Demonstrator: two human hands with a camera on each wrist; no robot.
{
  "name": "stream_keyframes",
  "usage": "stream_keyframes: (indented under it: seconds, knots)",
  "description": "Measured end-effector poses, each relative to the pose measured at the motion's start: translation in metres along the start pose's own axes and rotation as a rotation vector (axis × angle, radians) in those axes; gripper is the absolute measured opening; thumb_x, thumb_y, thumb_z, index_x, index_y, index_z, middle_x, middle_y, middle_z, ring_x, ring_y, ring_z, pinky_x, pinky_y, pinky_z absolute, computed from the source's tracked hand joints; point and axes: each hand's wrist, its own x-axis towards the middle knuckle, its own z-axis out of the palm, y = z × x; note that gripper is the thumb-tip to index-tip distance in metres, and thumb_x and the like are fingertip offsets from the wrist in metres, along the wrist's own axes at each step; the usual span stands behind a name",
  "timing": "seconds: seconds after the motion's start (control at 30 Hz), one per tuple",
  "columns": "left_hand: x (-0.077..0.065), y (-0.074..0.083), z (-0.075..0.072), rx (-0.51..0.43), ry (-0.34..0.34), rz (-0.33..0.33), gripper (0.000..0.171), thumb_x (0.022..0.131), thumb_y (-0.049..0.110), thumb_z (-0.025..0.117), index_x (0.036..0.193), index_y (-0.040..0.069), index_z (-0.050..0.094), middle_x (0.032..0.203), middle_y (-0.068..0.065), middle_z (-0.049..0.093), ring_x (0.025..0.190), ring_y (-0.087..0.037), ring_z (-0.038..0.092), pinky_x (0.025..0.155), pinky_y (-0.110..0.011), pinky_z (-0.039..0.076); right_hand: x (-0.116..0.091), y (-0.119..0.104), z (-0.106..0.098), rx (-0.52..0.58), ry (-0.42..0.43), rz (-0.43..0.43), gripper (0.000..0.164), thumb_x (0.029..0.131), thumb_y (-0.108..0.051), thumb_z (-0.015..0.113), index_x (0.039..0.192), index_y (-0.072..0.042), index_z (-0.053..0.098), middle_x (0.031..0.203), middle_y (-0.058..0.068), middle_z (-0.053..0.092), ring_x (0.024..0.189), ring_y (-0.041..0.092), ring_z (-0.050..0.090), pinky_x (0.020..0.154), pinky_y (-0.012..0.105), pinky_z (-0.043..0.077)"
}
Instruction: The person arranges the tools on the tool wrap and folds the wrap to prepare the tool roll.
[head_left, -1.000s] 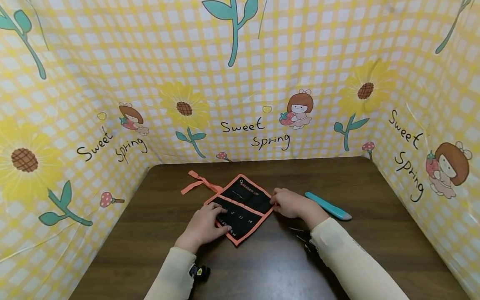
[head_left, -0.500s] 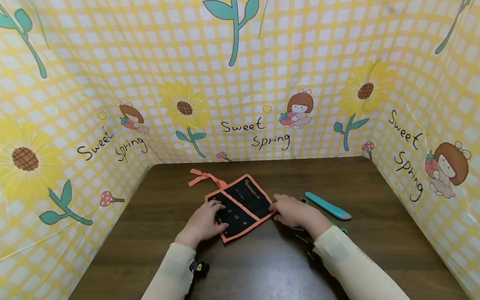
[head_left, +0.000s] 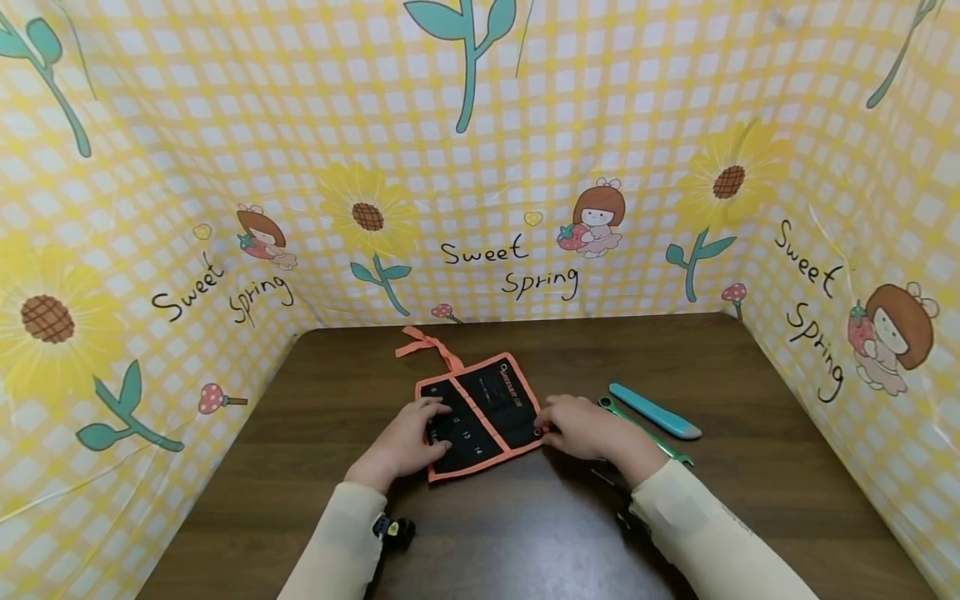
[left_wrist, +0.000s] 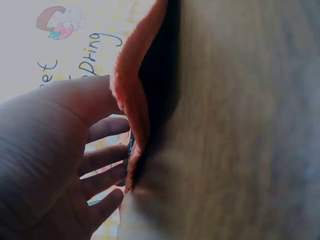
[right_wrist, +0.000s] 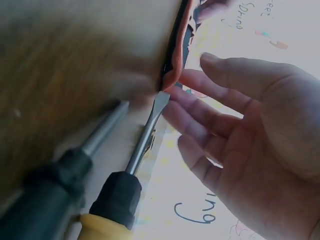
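Note:
A black fabric tool pouch with orange edging and printed size numbers lies flat on the table, turned at an angle. Its orange tie strap trails off the far left side. My left hand rests on the pouch's left part, thumb and fingers spread. At the near right corner my right hand touches the edge; in the right wrist view its fingers meet the corner while the thumb stands apart. Partly behind that forearm lies a green wrench. Beneath the right wrist are two screwdrivers, mostly hidden in the head view.
A long turquoise tool with a grey end lies to the right, beyond the wrench. The dark wooden table is enclosed on the back and both sides by yellow checked cloth.
The pouch has turned clockwise under my hands, its strap swinging to the right. The right hand has moved slightly nearer to me, and the green wrench has come into sight.

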Motion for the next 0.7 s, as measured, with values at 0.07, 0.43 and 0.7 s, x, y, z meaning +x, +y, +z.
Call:
stream_keyframes:
  seconds: [0.07,0.43,0.7]
  knots:
    - [-0.001,0.002,0.001,-0.014,0.012,0.008,0.056,0.092,0.03,0.082,0.143,0.015,0.062,0.159,-0.007,0.045,0.147,-0.033,0.04,0.114,-0.053,0.04,0.004,0.003,0.0,0.009,0.027,0.011,0.023,0.103,-0.015,0.068,0.125,-0.012,0.076,0.118,0.005,0.067,0.119,0.029,0.061,0.099,0.048,0.051]
    - [-0.013,0.014,0.003,-0.014,0.011,0.069,0.05,0.09,0.035,0.085,0.133,0.016,0.069,0.144,-0.005,0.054,0.138,-0.031,0.048,0.111,-0.05,0.043,0.016,0.009,0.0,-0.017,-0.017,0.04,0.033,0.096,-0.019,0.078,0.128,-0.012,0.074,0.117,0.0,0.058,0.107,0.018,0.06,0.088,0.037,0.052]
    - [-0.013,0.01,0.006,-0.005,0.016,0.077,0.049,0.088,0.032,0.086,0.131,0.016,0.07,0.138,-0.002,0.057,0.133,-0.028,0.051,0.109,-0.049,0.044,0.01,0.003,-0.001,-0.03,-0.059,0.057,0.039,0.093,-0.028,0.083,0.128,-0.013,0.075,0.137,0.011,0.056,0.131,0.032,0.054,0.103,0.047,0.048]
